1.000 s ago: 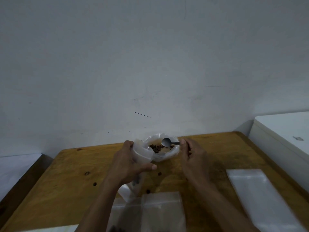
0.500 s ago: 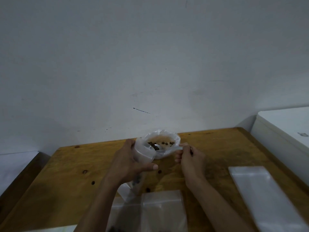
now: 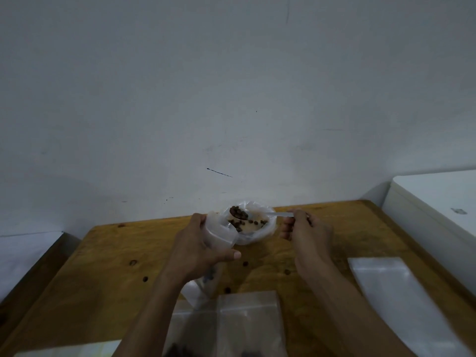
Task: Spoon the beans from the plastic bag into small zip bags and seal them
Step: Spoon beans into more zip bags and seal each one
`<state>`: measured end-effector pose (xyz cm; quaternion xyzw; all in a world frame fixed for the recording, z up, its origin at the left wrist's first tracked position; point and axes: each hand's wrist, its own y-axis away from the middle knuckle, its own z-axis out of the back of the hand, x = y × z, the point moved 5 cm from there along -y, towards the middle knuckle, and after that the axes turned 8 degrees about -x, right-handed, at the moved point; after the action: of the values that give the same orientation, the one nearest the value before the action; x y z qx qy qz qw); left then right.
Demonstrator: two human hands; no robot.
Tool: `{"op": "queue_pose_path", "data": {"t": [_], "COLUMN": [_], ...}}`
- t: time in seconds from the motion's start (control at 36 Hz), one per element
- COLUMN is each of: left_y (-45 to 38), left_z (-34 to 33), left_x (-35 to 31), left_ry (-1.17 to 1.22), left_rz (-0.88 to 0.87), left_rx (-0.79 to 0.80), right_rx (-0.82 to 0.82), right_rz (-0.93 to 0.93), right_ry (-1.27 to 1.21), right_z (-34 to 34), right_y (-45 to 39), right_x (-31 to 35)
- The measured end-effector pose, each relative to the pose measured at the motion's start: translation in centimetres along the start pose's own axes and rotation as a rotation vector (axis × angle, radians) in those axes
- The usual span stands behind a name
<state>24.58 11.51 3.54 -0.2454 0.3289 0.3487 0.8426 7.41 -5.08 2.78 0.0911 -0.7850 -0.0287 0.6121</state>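
Spoon (loaded) lies level, bowl leftward.

A plain wall, pale grey-white, fills the upper half of the view. Its surface carries a short dark diagonal scratch near centre, a thin vertical crack at the top edge, and several small dark specks lower down. A wooden table stands against the wall; its top is yellow-brown with visible grain and a number of dark knots. To the right of the table, just beside its edge, sits a white box-like unit with a flat top bearing a small grey mark. To the left, a white surface lies lower than the tabletop. Lighting is dim and even, without hard shadows.
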Motion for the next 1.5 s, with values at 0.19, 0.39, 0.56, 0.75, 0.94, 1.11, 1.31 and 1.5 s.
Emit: {"op": "queue_pose_path", "data": {"t": [0.19,0.39,0.56,0.75,0.94,1.11,1.31,1.5], "left_y": [0.3,1.0,1.7,2.8,3.4,4.2,4.6,4.9], "left_z": [0.1,0.8,1.5,2.8,3.1,2.7,2.7,2.8], "left_x": [-0.1,-1.3,-1.4,-2.9,-4.0,-4.8,-4.2,-3.8], "left_ry": [-0.016,0.012,0.088,0.201,0.302,0.389,0.388,0.408], "left_rz": [0.008,-0.031,-0.018,-0.078,-0.098,-0.121,-0.130,-0.114], "left_rx": [-0.031,-0.096,-0.171,-0.300,-0.399,-0.387,-0.394,-0.392], "right_rx": [0.088,0.306,0.382,0.217,0.075,0.039,0.075,0.168], "right_rz": [0.107,0.510,0.870,0.686,0.515,0.477,0.436,0.362], "right_ry": [0.014,0.229,0.322,0.088,-0.031,0.065,0.296,0.505], "right_z": [0.0,-0.5,-0.8,1.0,3.6,5.9,5.0,1.5], "right_y": [1.5,4.9,7.3,7.7,6.5,5.6,3.7,2.4], "right_x": [2.5,4.6,5.8,6.8,7.0,5.9,3.1,0.5]}}
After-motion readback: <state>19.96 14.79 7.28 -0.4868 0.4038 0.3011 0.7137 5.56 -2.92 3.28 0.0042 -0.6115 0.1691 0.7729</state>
